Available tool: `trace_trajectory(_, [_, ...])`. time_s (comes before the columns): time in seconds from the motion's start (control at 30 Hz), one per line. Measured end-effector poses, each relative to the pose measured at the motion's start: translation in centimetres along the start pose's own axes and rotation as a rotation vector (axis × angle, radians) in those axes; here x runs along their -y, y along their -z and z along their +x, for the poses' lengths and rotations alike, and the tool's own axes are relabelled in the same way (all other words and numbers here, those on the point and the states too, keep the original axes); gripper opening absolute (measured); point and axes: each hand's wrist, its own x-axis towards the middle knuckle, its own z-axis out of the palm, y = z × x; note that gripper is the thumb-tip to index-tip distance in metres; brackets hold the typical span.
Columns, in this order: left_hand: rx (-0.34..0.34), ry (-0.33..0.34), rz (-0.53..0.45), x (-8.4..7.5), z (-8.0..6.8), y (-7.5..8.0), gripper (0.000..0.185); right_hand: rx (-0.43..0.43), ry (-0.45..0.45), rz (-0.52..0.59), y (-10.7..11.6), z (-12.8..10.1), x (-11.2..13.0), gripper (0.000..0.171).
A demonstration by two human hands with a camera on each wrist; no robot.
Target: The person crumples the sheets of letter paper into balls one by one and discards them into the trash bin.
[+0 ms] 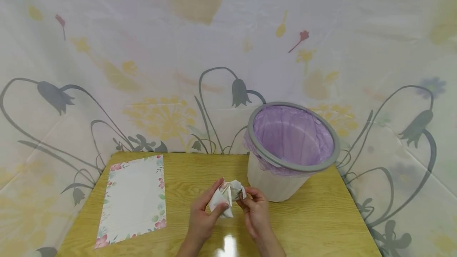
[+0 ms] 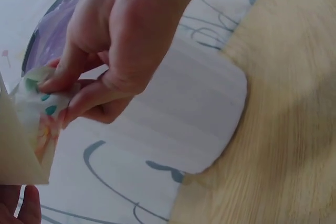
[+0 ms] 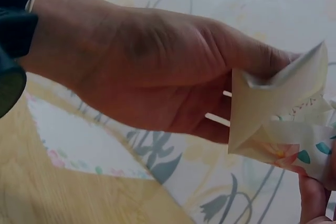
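Observation:
A crumpled, partly folded sheet of flower-printed paper (image 1: 225, 198) is held between both hands above the table. My left hand (image 1: 204, 213) grips its left part, thumb across the near face and fingers behind. With thumb and fingertips my right hand (image 1: 256, 210) pinches the paper's right end. In the left wrist view the right hand (image 2: 123, 40) holds a piece printed with green leaves and an orange flower. The right wrist view shows the left hand (image 3: 173, 66) around the cream folded side of the paper (image 3: 283, 124); some fingers are hidden behind it.
A flat sheet with a floral border (image 1: 135, 201) lies on the left of the wooden table (image 1: 314, 229). To the right stands a white bin (image 1: 271, 181) with a grey rim and a purple liner (image 1: 289, 134). A flower-printed cloth (image 1: 143, 50) hangs behind.

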Motion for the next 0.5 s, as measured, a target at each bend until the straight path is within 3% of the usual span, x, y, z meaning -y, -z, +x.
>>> trace_trajectory(0.13, [-0.024,-0.015,-0.001,0.3,-0.1,-0.6,0.062,0.004,-0.032,-0.008,-0.4,-0.1,-0.1,0.040])
trace_trajectory(0.27, [-0.076,-0.017,0.067,0.5,-0.1,-1.0,0.066,0.001,-0.042,-0.013,-0.9,-0.4,-0.4,0.034])
trace_trajectory(0.5, [-0.128,0.008,0.162,-0.2,0.2,-1.0,0.064,-0.073,-0.025,-0.079,-1.5,-1.0,-1.0,0.034])
